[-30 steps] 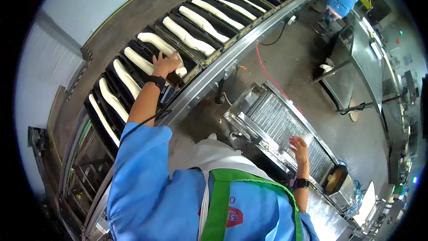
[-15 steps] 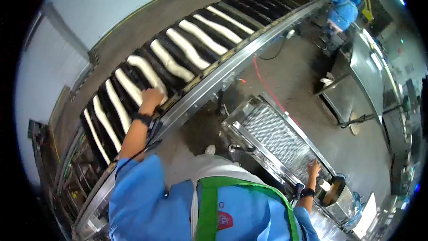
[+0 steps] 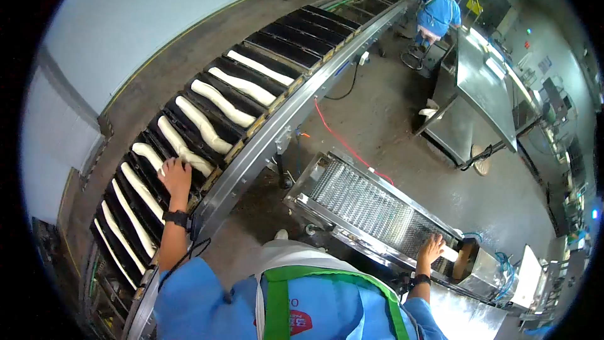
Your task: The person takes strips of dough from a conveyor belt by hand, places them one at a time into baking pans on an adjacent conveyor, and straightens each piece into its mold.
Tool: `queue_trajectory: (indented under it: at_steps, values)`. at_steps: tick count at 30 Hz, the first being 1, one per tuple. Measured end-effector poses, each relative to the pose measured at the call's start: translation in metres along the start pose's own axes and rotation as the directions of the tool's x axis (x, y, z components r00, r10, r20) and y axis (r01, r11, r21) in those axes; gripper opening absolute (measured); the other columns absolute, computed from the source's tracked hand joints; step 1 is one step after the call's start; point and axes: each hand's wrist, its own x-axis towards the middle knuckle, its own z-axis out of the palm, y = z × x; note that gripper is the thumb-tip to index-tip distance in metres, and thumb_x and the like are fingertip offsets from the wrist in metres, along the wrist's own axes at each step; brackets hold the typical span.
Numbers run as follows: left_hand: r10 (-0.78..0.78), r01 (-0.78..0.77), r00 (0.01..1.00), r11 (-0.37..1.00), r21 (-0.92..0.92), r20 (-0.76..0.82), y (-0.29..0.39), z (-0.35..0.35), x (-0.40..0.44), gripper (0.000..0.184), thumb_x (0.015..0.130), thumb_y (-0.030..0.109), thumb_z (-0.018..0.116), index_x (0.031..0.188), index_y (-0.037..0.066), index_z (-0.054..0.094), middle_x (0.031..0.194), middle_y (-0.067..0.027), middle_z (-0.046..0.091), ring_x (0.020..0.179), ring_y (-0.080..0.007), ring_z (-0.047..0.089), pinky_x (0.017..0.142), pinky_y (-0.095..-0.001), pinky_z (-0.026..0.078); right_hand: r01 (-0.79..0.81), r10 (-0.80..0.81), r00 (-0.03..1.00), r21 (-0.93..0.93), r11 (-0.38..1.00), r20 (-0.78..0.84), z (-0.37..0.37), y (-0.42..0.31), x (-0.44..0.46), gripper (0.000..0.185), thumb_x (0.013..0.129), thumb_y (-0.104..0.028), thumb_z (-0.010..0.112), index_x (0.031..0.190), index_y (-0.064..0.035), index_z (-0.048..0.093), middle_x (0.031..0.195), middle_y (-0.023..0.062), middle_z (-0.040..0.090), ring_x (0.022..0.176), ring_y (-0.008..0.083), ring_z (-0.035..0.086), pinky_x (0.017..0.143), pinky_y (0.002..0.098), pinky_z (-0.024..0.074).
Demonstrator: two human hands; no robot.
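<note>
My left hand (image 3: 175, 178) rests on the near end of a long pale dough strip (image 3: 146, 154), its fingers spread and pointing down the strip. That strip lies in a black tray (image 3: 204, 110), one of several side by side on the conveyor, most with one dough strip each. On the right, my right hand (image 3: 430, 250) is low over a wire-mesh belt (image 3: 371, 198), fingers stretched out beside a short white dough piece (image 3: 449, 253). The fingertips look to touch this piece, which sits at the mouth of a metal box (image 3: 484, 271).
A steel rail (image 3: 251, 151) edges the conveyor on my side. Farther along are black trays without dough (image 3: 308, 31). A co-worker in blue (image 3: 438, 9) stands at the far end near a steel table (image 3: 484, 88). A red hose (image 3: 340, 138) runs across the floor.
The view has shifted. My left hand has opened from a closed pose on the dough to spread fingers. My right hand has come up beside the white dough piece.
</note>
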Motion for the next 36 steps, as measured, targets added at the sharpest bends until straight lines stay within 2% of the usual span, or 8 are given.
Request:
queue_trajectory:
  at_steps: [3, 12, 14, 21, 29, 32, 33, 36]
  values:
    - [0.068, -0.062, 0.997, 0.990, -0.128, 0.047, 0.033, 0.017, 0.016, 0.025, 0.076, 0.025, 0.053, 0.097, 0.011, 0.055, 0.106, -0.0045, 0.046, 0.103, -0.0234, 0.038, 0.087, -0.0425, 0.024, 0.055, -0.072, 0.916, 0.054, 0.997, 0.394, -0.018, -0.011, 0.036, 0.023, 0.073, -0.023, 0.050, 0.093, -0.0137, 0.055, 0.113, 0.0083, 0.042, 0.106, 0.0274, 0.037, 0.070, 0.0444, 0.0416]
    - [0.068, -0.035, 0.994, 0.936, -0.350, 0.084, 0.112, 0.034, 0.046, 0.024, 0.074, 0.021, 0.054, 0.095, 0.009, 0.056, 0.111, -0.0070, 0.044, 0.110, -0.0249, 0.032, 0.090, -0.0430, 0.023, 0.000, -0.157, 0.974, 0.691, 0.722, 0.164, -0.046, -0.001, 0.201, 0.032, 0.057, -0.016, 0.063, 0.084, -0.0037, 0.052, 0.070, 0.0136, 0.056, 0.059, 0.0293, 0.053, 0.053, 0.0360, 0.0431]
    - [0.061, -0.034, 0.996, 0.935, -0.352, 0.066, 0.126, 0.039, 0.054, 0.025, 0.076, 0.022, 0.053, 0.098, 0.010, 0.054, 0.115, -0.0076, 0.041, 0.112, -0.0255, 0.030, 0.091, -0.0451, 0.022, -0.007, -0.109, 0.994, 0.988, 0.155, 0.024, -0.127, -0.011, 0.224, 0.031, 0.067, -0.007, 0.057, 0.096, -0.0009, 0.048, 0.081, 0.0023, 0.052, 0.058, 0.0117, 0.049, 0.045, 0.0240, 0.0401]
    - [0.163, -0.154, 0.986, 0.832, -0.533, -0.030, 0.207, 0.047, 0.088, 0.028, 0.072, 0.021, 0.055, 0.099, 0.014, 0.052, 0.116, -0.0065, 0.040, 0.110, -0.0295, 0.030, 0.088, -0.0482, 0.024, 0.215, -0.161, 0.939, 0.885, -0.413, -0.303, -0.355, -0.121, 0.269, 0.023, 0.073, -0.014, 0.053, 0.093, -0.0043, 0.046, 0.081, 0.0036, 0.050, 0.070, 0.0110, 0.050, 0.056, 0.0212, 0.0398]
    - [0.207, -0.234, 0.971, 0.751, -0.618, -0.117, 0.274, 0.059, 0.111, 0.031, 0.070, 0.021, 0.055, 0.099, 0.012, 0.053, 0.111, -0.0084, 0.042, 0.108, -0.0287, 0.033, 0.087, -0.0451, 0.024, -0.064, -0.450, 0.808, 0.703, -0.709, -0.380, -0.378, -0.377, 0.338, 0.022, 0.076, -0.014, 0.051, 0.096, -0.0065, 0.045, 0.088, 0.0052, 0.052, 0.078, 0.0149, 0.051, 0.061, 0.0270, 0.0457]
    - [0.185, -0.249, 0.968, 0.763, -0.597, -0.169, 0.295, 0.060, 0.127, 0.033, 0.070, 0.021, 0.055, 0.101, 0.010, 0.051, 0.113, -0.0093, 0.041, 0.109, -0.0293, 0.032, 0.088, -0.0451, 0.024, -0.025, -0.785, 0.571, 0.951, -0.308, -0.239, -0.329, -0.457, 0.347, 0.050, 0.076, -0.029, 0.054, 0.116, -0.0062, 0.036, 0.112, 0.0136, 0.044, 0.104, 0.0249, 0.041, 0.090, 0.0410, 0.0318]
    - [0.192, -0.234, 0.972, 0.752, -0.616, -0.135, 0.303, 0.061, 0.134, 0.034, 0.070, 0.021, 0.054, 0.102, 0.009, 0.050, 0.115, -0.0102, 0.039, 0.109, -0.0296, 0.031, 0.088, -0.0452, 0.024, 0.485, -0.812, 0.485, 0.873, -0.059, -0.325, -0.310, -0.460, 0.334, 0.061, 0.075, -0.032, 0.055, 0.124, -0.0079, 0.029, 0.124, 0.0160, 0.033, 0.115, 0.0257, 0.031, 0.096, 0.0374, 0.0227]
    - [0.231, -0.232, 0.969, 0.724, -0.650, -0.089, 0.330, 0.065, 0.153, 0.040, 0.072, 0.019, 0.054, 0.108, 0.007, 0.044, 0.120, -0.0147, 0.033, 0.111, -0.0326, 0.029, 0.089, -0.0447, 0.025, 0.433, -0.994, 0.105, 0.901, 0.025, -0.022, -0.231, -0.463, 0.340, 0.050, 0.075, -0.016, 0.053, 0.121, -0.0062, 0.035, 0.124, 0.0107, 0.035, 0.112, 0.0221, 0.033, 0.093, 0.0311, 0.0267]
